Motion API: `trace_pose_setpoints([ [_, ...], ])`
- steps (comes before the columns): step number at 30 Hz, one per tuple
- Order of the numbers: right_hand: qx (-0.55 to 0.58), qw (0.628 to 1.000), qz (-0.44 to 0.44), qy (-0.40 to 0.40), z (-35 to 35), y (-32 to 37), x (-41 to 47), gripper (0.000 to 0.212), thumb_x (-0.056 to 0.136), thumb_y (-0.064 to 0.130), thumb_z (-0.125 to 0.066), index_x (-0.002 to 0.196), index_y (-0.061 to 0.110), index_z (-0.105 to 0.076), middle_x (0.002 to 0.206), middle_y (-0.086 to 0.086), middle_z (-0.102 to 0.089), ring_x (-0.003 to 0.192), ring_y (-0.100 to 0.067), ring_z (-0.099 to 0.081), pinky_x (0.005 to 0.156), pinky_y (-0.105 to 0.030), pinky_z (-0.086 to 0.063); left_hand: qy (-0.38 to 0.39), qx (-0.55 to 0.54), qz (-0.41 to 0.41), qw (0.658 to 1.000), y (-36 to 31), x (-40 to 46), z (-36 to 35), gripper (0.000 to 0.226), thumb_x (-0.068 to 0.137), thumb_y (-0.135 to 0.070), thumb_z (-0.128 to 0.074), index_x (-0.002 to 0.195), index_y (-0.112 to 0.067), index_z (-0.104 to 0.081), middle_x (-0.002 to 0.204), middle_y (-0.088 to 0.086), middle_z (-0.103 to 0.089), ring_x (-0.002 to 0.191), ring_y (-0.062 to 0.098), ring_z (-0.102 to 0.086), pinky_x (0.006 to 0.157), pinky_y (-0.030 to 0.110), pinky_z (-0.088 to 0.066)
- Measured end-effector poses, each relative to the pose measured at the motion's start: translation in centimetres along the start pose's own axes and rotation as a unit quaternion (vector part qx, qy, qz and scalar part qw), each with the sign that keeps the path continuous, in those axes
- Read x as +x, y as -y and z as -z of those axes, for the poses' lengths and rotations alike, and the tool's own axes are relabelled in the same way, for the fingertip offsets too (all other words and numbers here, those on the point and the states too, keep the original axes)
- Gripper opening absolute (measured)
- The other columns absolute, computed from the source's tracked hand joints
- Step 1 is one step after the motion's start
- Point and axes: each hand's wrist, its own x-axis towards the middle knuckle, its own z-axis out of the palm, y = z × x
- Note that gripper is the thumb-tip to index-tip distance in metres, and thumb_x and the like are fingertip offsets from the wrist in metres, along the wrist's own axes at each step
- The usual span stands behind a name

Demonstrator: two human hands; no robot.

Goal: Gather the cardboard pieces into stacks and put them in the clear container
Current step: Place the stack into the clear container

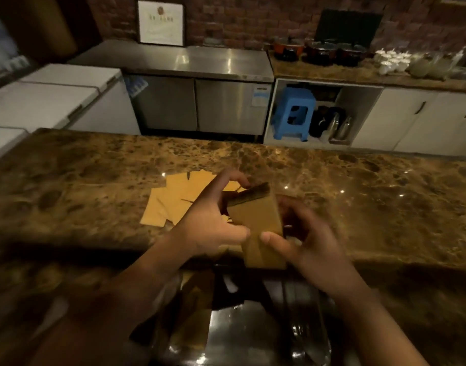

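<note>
A single wide-angle head view looks forward and steeply down from just above the near edge of the marble desk (94,165), close over both hands, facing a brick back wall (240,17) with steel cabinets (200,101) beyond

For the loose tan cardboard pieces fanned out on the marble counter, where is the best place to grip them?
Probably the near-left corner of the loose tan cardboard pieces, approached from the left: they lie flat and overlapping, and that edge is bare, so fingers could slide under. Both hands are busy with the stack.
</note>
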Motion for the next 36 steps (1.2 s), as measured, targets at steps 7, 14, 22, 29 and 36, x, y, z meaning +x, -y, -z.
trace_pose_setpoints([
  [7, 0.103, 0.975, -0.186, 0.063, -3.1, -0.5, -1.8, 0.035, 0.085, 0.019, -0.074, 0.117, 0.026, -0.063, 0.104, 0.006, -0.076, 0.091, -0.007, -0.073, 0.069, -0.024, -0.058, -0.128, -0.001, 0.066, 0.990, 2.8, -5.5, 2.3, 0.068, 0.067, -0.018, -0.078, 0.125, -0.042, -0.051, 0.111, -0.006, -0.068, 0.104, 0.010, -0.064, 0.087, 0.027, -0.054],
  [14, 0.078, 0.929, -0.336, 0.134, -8.4, -2.2, -3.0, 0.017, 0.092, 0.022, -0.068, 0.108, 0.016, -0.066, 0.101, -0.005, -0.076, 0.091, -0.022, -0.073, 0.084, -0.043, -0.061, -0.212, -0.161, 0.218, 0.939, 6.4, -11.5, 1.5, 0.053, 0.076, -0.043, -0.056, 0.129, -0.037, -0.052, 0.130, -0.003, -0.060, 0.120, 0.020, -0.058, 0.101, 0.047, -0.048],
  [22, -0.092, 0.936, -0.320, 0.117, -13.1, -2.9, -2.2, 0.036, 0.082, 0.047, -0.061, 0.108, 0.022, -0.067, 0.111, -0.008, -0.069, 0.096, -0.027, -0.067, 0.089, -0.051, -0.056, -0.158, -0.227, 0.231, 0.933, 6.7, -12.1, 0.9, 0.034, 0.099, -0.014, -0.041, 0.124, -0.035, -0.051, 0.119, -0.019, -0.061, 0.097, -0.008, -0.062, 0.071, 0.019, -0.051],
  [29, -0.150, 0.933, -0.299, 0.134, -15.6, -1.9, -2.6, 0.028, 0.091, 0.031, -0.053, 0.103, 0.013, -0.070, 0.107, -0.013, -0.072, 0.101, -0.033, -0.067, 0.088, -0.043, -0.056, -0.156, -0.221, 0.246, 0.931, 7.3, -11.7, 0.6, 0.056, 0.097, 0.004, -0.037, 0.146, -0.022, -0.034, 0.138, -0.010, -0.049, 0.103, -0.009, -0.055, 0.070, 0.010, -0.049],
  [36, -0.219, 0.924, -0.226, 0.217, -10.1, 2.1, -1.5, 0.044, 0.092, 0.062, -0.050, 0.121, 0.031, -0.061, 0.114, 0.007, -0.068, 0.104, -0.015, -0.065, 0.081, -0.029, -0.050, -0.165, -0.148, 0.306, 0.926, 5.9, -9.7, 2.8, 0.044, 0.096, -0.012, -0.055, 0.135, -0.030, -0.043, 0.123, -0.003, -0.057, 0.103, 0.017, -0.057, 0.072, 0.031, -0.049],
])
